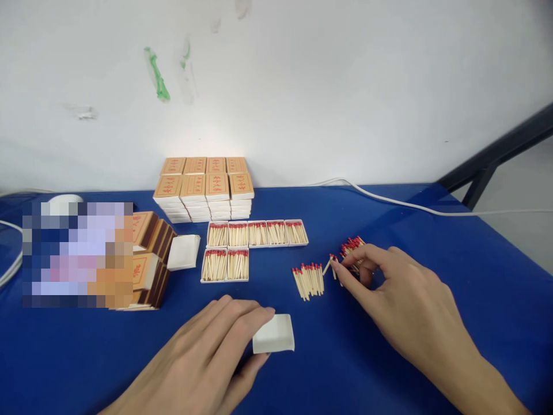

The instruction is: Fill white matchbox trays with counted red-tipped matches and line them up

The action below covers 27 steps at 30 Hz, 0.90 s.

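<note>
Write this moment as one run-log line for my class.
left hand: grips white tray | right hand: pinches matches | nearby: loose matches, match-filled trays, stacked matchboxes

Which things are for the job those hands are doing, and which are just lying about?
Seem part of the job:
white tray in the left hand
loose matches by the right hand
match-filled trays
stacked matchboxes

Probably just lying about:
white cables
rounded white thing
</note>
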Each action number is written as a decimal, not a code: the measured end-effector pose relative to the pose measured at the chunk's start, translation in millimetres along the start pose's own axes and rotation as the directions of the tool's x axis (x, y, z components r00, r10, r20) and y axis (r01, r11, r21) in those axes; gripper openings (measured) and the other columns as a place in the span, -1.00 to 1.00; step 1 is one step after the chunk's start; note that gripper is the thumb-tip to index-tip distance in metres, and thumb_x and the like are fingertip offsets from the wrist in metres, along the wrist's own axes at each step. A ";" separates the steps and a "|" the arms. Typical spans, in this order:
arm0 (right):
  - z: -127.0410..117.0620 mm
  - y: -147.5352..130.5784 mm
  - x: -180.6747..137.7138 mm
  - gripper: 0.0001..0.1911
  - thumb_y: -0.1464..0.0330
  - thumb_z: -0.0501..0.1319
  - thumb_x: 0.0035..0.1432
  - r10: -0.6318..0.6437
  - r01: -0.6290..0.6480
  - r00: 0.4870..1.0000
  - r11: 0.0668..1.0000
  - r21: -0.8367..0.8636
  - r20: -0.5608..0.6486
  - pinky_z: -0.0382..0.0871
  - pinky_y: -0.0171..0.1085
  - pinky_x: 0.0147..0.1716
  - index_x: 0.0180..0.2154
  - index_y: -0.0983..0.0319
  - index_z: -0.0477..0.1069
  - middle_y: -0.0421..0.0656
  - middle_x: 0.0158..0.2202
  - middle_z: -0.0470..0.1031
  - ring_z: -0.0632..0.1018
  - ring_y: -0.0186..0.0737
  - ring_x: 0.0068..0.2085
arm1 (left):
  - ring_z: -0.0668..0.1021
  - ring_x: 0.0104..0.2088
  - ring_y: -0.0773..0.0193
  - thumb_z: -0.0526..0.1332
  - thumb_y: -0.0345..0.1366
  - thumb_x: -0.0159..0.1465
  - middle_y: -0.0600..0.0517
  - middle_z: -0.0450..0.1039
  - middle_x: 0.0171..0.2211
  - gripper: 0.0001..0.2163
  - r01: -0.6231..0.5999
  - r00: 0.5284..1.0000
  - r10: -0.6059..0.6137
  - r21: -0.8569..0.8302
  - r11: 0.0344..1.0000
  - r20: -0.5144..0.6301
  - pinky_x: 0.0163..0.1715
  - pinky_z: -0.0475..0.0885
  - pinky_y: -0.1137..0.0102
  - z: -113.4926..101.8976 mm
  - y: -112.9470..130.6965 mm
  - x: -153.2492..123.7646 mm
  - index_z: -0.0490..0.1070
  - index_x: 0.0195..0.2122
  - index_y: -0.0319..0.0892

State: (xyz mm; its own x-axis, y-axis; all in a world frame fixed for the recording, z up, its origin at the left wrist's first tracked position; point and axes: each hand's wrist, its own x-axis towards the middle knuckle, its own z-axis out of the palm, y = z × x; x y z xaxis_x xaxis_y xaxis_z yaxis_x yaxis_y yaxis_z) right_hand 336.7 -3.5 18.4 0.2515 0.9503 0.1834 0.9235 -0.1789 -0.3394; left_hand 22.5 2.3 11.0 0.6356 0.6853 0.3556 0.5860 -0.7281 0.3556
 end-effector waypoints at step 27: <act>8.8 -9.7 2.3 -0.69 -0.02 0.24 0.32 0.010 -0.011 0.998 1.000 -0.022 -0.059 0.20 -0.23 -0.51 -0.25 0.05 0.51 -0.21 -0.46 0.54 0.60 -0.01 -0.32 | 0.73 0.24 0.23 0.05 -0.25 0.72 0.03 0.69 0.21 -0.67 -0.087 0.991 0.085 0.009 0.996 0.107 0.39 0.57 0.26 -8.7 -4.1 -3.8 0.36 0.43 -0.04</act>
State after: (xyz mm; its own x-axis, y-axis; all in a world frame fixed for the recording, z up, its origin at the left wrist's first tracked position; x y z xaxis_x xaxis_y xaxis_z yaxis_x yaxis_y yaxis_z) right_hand 325.8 2.7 14.0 0.2772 0.9318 0.2342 0.9267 -0.1949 -0.3213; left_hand 13.3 2.8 15.7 0.7333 0.6148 0.2905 0.5331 -0.7850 0.3156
